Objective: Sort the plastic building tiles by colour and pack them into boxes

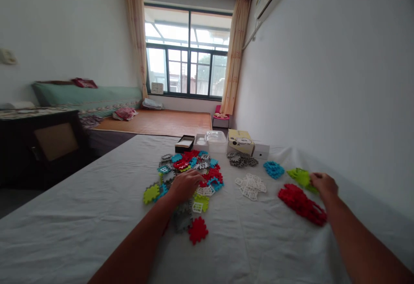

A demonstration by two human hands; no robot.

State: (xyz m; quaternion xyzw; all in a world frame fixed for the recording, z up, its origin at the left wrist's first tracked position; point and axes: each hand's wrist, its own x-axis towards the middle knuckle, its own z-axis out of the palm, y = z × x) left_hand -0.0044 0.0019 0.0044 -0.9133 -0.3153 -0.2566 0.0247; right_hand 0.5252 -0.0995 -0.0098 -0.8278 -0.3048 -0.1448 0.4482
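A mixed heap of plastic interlocking pieces (194, 167) in red, blue, green, grey and white lies on the white cloth. My left hand (186, 185) rests knuckles-up on the heap's near side, fingers curled down over the pieces; what it grips is hidden. My right hand (323, 183) reaches to the right, fingers closed on the edge of a pile of green pieces (300, 176). Sorted piles lie between: red pieces (300, 204), blue pieces (273, 168), white pieces (250, 186) and grey pieces (241, 159).
Small boxes stand in a row at the far edge: a black tray (184, 143), a clear container (216, 140), a yellow box (240, 141), a white box (260, 150). A lone red piece (198, 230) lies nearest me. The wall runs close on the right; a bed (155, 122) lies beyond.
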